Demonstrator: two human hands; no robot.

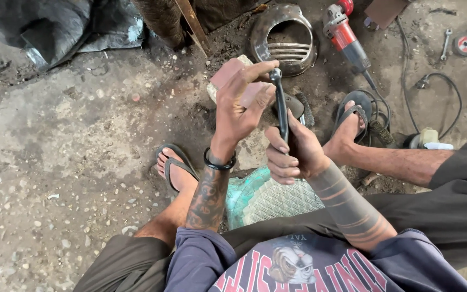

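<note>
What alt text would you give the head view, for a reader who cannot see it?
A seated person's right hand grips a slim dark metal lever upright while the left hand pinches its rounded top. Sandalled feet rest on a dirty concrete floor, with a red angle grinder and a chrome headlamp ring beyond.
</note>
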